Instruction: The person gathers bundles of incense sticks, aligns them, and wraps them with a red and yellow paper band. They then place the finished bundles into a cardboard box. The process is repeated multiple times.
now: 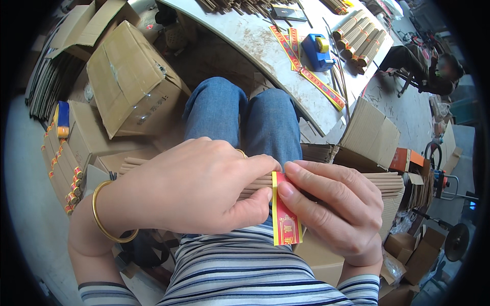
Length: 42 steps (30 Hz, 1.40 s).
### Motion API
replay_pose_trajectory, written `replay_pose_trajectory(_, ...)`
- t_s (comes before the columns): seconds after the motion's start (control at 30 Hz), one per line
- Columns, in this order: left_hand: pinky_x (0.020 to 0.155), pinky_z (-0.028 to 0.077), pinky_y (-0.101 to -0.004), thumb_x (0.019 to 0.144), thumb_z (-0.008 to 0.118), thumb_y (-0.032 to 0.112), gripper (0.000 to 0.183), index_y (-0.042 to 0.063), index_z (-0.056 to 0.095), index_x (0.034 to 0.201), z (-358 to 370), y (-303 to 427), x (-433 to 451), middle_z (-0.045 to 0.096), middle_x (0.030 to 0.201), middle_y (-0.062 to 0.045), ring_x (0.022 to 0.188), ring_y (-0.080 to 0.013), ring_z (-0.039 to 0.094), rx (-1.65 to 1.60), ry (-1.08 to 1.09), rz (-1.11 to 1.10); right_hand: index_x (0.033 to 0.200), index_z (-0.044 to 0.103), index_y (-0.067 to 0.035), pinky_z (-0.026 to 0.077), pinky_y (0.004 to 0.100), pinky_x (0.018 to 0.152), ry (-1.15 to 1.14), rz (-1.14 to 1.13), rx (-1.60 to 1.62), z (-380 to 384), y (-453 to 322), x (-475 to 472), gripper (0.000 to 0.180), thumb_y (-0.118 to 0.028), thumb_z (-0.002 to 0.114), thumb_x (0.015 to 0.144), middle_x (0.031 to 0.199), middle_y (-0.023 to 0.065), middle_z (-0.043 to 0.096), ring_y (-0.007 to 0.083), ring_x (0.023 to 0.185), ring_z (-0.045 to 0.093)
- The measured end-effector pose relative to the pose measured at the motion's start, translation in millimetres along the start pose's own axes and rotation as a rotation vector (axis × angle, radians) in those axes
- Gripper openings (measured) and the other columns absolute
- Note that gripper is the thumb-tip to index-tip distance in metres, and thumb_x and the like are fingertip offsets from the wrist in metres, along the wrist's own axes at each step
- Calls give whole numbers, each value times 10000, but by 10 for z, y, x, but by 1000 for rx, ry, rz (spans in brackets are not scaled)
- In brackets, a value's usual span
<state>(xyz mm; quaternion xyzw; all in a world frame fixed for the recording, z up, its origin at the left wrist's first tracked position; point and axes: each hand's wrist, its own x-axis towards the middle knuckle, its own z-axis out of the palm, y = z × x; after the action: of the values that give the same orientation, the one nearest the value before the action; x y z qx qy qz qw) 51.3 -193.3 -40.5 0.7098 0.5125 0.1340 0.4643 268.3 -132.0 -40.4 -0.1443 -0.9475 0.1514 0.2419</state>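
A bundle of brown incense sticks (383, 183) lies crosswise above the lap. My left hand (214, 187) is closed around the bundle, thumb and forefinger beside a red and yellow paper band. With thumb and fingers my right hand (329, 202) pinches the upper part of this paper band (287, 229) against the sticks; the band's lower end hangs free. On the table, a blue tape dispenser (317, 53) stands beside several loose paper bands (321, 88). Banded incense bundles (361, 38) lie at the table's right side.
The white table (252, 42) has its edge beyond the knees, with loose sticks (237, 4) on top. Cardboard boxes (126, 80) stand at the left, near stacked banded bundles (63, 172). An open carton (369, 134) is at the right. A person (425, 69) sits at the far right.
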Motion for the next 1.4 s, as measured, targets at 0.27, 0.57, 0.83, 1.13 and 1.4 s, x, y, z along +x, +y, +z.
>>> replay_pose_trajectory(0.27,547,493,-371,782,507,146,391,34,606,1143,-21,-17,2,630,691,-156,588,-334,611,-123,-6,-10,840,727,-49,569,279,720,113,-171,-29,40,34,-12,177,-81,697,668,920,77,702,196,844,687)
replay_pose_trajectory(0.57,506,444,-429,987,478,421,377,62,587,949,77,-85,55,582,605,-174,580,-381,583,-142,197,18,862,712,-67,550,362,811,210,-141,-85,81,67,-48,173,-93,715,692,977,66,668,230,918,635)
replay_pose_trajectory(0.83,496,387,-231,1015,411,454,496,1,557,1159,100,-135,101,505,591,-11,514,-81,490,-494,352,28,1030,587,-18,468,251,689,566,499,1135,485,-43,-241,428,-237,829,754,921,99,579,148,781,547)
replay_pose_trajectory(1.13,446,331,-181,995,306,573,648,-20,555,1073,366,-174,142,529,638,-32,492,-55,449,-771,315,39,855,614,-12,457,208,566,547,489,1014,611,41,-156,110,-48,717,840,872,76,601,97,644,557)
replay_pose_trajectory(1.4,460,355,-181,1002,268,565,677,-39,525,1169,381,-98,128,537,676,-52,516,-56,452,-989,210,-27,845,612,-16,453,215,555,509,476,1044,589,84,-146,117,-60,720,838,858,76,597,104,639,557)
